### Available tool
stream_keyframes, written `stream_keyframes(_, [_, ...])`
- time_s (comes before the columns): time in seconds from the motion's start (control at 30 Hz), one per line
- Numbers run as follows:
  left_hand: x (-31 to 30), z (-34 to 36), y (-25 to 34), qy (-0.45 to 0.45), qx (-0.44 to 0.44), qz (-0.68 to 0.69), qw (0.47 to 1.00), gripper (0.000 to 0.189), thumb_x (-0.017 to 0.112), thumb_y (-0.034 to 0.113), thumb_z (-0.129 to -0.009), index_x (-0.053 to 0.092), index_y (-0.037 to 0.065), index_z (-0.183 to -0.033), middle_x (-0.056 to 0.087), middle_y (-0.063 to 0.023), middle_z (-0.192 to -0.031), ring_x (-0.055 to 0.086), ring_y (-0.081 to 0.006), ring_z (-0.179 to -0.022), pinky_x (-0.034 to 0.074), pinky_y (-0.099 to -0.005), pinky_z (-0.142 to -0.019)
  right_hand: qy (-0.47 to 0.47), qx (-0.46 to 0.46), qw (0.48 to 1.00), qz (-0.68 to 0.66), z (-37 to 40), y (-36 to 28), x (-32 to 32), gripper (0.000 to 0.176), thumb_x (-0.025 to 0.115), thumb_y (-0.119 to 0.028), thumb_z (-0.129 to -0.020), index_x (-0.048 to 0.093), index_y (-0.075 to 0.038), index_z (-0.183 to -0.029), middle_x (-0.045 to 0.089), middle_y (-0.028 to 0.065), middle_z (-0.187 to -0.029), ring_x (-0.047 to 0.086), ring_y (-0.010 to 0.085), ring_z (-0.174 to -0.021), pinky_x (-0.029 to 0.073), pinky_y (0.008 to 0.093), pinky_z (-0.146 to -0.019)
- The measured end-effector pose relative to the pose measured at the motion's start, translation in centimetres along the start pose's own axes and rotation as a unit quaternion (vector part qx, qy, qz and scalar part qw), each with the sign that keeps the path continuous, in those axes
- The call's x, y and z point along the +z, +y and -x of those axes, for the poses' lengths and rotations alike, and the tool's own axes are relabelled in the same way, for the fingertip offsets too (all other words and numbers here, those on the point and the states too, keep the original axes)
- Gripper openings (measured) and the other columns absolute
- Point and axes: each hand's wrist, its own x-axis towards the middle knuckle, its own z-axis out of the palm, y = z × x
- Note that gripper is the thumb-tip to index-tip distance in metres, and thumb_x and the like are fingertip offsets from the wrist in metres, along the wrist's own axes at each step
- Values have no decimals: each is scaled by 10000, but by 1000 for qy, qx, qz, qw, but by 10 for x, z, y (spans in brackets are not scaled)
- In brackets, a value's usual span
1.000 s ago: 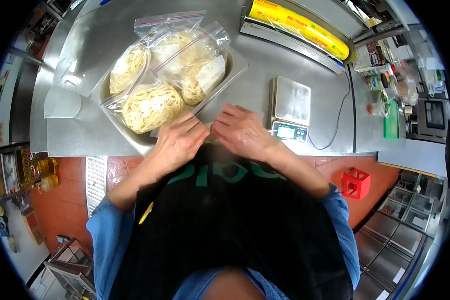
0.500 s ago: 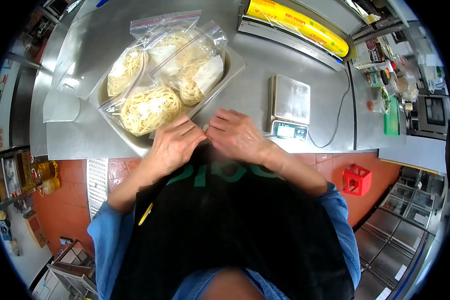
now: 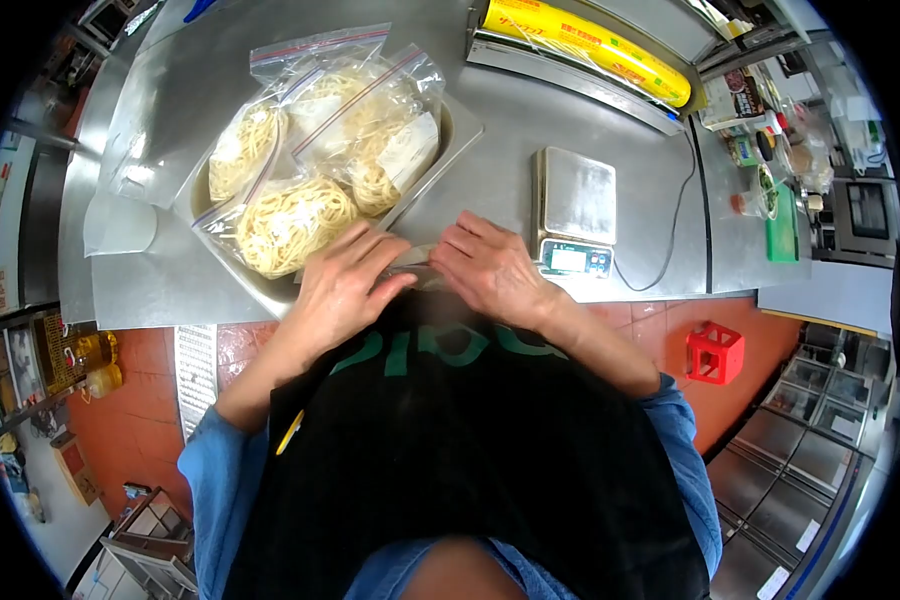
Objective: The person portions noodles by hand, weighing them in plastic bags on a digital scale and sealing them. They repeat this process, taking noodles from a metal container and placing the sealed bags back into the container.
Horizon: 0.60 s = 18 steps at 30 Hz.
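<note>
At the counter's front edge, close to the black apron, my left hand (image 3: 348, 278) and my right hand (image 3: 492, 268) are both on a piece of clear plastic (image 3: 420, 256), which looks like part of a bag. My right fingers pinch its right end. My left fingers curl over its left end, the thumb held a little apart. Most of this plastic is hidden by the hands. Just beyond my left hand stands a metal tray (image 3: 432, 188) with several zip bags of noodles (image 3: 295, 222). To the right of my right hand sits a digital scale (image 3: 577, 205), its display lit.
A yellow roll of wrap (image 3: 590, 48) lies in a metal dispenser (image 3: 570, 78) at the back. A translucent pitcher (image 3: 120, 225) stands left of the tray. The scale's cord (image 3: 675, 235) runs across the counter. A red stool (image 3: 715, 352) is on the floor at right.
My hands have drawn apart from nearly touching, and the clear plastic now shows between them. My left thumb has lifted away from its fingers. The view has shifted slightly.
</note>
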Motion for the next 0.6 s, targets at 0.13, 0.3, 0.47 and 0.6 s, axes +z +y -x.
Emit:
stream_keyframes(0.13, [21, 2, -14, -51, 32, -51, 997, 123, 759, 76, -775, 647, 52, -820, 584, -51, -771, 584, -243, -816, 503, -377, -622, 0, 4, 999, 44, -4, -1, 5, 161, 731, -105, -761, 589, -55, -820, 548, 64, -821, 564, 249, -810, 521, 366, -666])
stream_keyframes(0.3, [24, 0, -12, -62, 50, -41, 996, 101, 746, 52, -763, 652, 54, -799, 584, -43, -759, 579, -231, -801, 506, -362, -618, -75, -25, 996, 30, 7, 5, -3, 158, 712, -110, -734, 585, -57, -812, 548, 51, -817, 571, 240, -833, 518, 363, -672])
stream_keyframes(0.47, [26, 5, -11, -22, 55, -10, 998, 98, 767, 58, -748, 678, 50, -787, 592, -42, -721, 575, -228, -761, 508, -344, -604, -76, -28, 996, 34, 12, 6, -14, 143, 712, -108, -740, 587, -72, -801, 549, 45, -805, 568, 235, -825, 512, 357, -663])
stream_keyframes(0.6, [21, 9, -16, -6, 34, -32, 999, 105, 776, 59, -745, 682, 52, -791, 586, -42, -713, 575, -226, -750, 500, -348, -591, -78, 16, 995, 60, 38, 23, -21, 133, 714, -100, -766, 587, -82, -799, 541, 43, -777, 563, 239, -801, 509, 358, -651])
